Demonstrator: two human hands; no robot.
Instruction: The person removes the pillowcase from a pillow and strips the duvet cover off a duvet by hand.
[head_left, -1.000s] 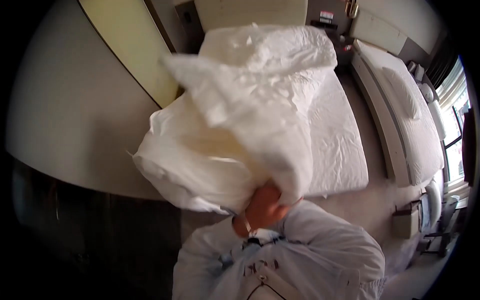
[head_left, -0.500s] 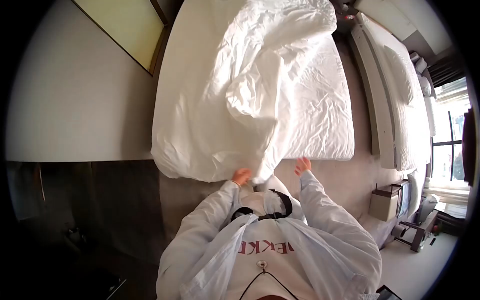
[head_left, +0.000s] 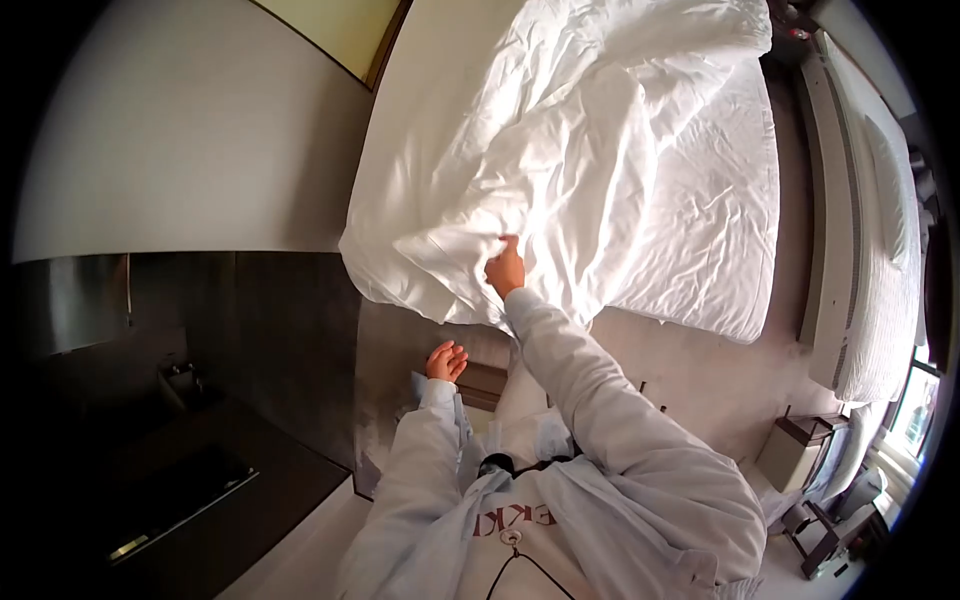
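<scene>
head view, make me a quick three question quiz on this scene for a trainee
1. Which hand touches the white cover? A) left B) right C) both
2. True or false: the white cover lies smooth, without a wrinkle.
3. On which side of the picture does the second bed stand?

Key: 1. B, the right hand; the left hand is apart from it. 2. False. 3. Right.

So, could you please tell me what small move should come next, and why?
Perhaps the right hand should draw the white cover rightward, since it touches that rumpled cover, and the near right part of the bed lies outside it.
</scene>
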